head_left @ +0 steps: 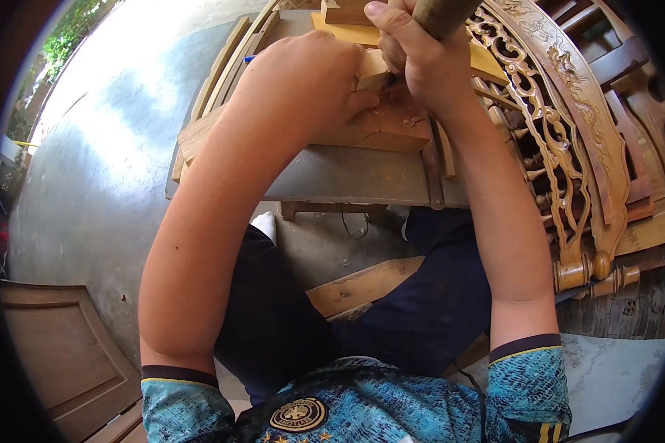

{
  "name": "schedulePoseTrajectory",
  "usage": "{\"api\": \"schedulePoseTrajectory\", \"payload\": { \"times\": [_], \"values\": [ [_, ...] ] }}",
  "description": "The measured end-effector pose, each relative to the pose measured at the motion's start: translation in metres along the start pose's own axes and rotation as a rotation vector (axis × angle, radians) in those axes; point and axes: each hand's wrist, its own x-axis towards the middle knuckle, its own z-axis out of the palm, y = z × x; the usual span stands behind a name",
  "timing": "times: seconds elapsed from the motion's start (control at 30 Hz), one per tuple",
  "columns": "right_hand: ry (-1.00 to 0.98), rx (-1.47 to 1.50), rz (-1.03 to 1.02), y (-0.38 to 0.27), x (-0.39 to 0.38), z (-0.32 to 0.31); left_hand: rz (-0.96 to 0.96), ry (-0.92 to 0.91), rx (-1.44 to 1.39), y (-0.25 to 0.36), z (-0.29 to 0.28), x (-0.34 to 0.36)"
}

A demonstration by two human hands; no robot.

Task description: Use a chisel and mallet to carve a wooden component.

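Observation:
My right hand (425,63) is closed around the thick round wooden handle (445,13) of what looks like a chisel. Its lower end is mostly hidden by the hand, with a small dark part showing at the pale wood piece. My left hand (321,70) wraps round that pale wood piece (373,68), pressing it down over a reddish-brown wooden block (380,133). Small shavings (414,118) lie on the block. Both hands are close together at the top of the view, and the left fingers are partly hidden.
The block rests on a grey worktable (347,173), with long wooden strips (229,63) along its left side. More wood (347,11) lies at the back. Carved openwork furniture panels (561,133) stand close on the right. A panelled wooden door (63,354) lies at lower left.

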Motion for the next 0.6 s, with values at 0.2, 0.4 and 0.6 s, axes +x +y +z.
{"api": "schedulePoseTrajectory", "payload": {
  "times": [0.2, 0.4, 0.6],
  "values": [
    [0.014, 0.010, 0.054, -0.003, 0.007, 0.001, -0.013, 0.010, 0.024, -0.001, 0.002, 0.001],
    [0.134, 0.087, 0.115, 0.000, 0.014, 0.004, -0.035, -0.001, 0.035, -0.001, 0.003, 0.001],
    [0.174, 0.377, 0.180, 0.006, 0.018, -0.015, -0.001, 0.035, 0.022, -0.002, 0.004, 0.000]
  ]
}}
